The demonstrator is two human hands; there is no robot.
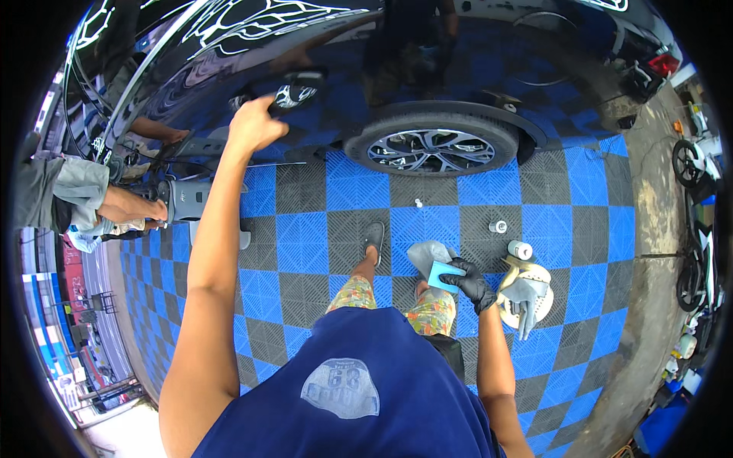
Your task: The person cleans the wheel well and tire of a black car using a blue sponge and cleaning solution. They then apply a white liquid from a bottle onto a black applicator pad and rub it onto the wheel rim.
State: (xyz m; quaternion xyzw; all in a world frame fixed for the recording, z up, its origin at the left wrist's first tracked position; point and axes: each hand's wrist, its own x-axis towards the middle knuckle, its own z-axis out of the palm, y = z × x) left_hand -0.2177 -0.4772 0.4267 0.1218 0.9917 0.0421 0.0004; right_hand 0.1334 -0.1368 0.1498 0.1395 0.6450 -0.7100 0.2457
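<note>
My right hand [472, 283], in a black glove, grips a light blue rectangular pad [444, 277] low in front of my right leg. A grey cloth [429, 255] hangs just beyond the pad; whether the same fingers pinch it is hidden. My bare left hand [257, 123] is stretched forward to the glossy black side of a car [343, 63]. Its thumb sticks out, close beside a black door handle [295, 91]. The other fingers are turned away, so any grip on the handle cannot be made out.
A car wheel [430, 150] is ahead. On the blue and black tile floor [300, 237] stand a small container [497, 226], a white bottle [520, 249] and a cream stool [547, 303] bearing grey gloves [524, 300]. Another person [86, 189] is at left near a grey machine [192, 200].
</note>
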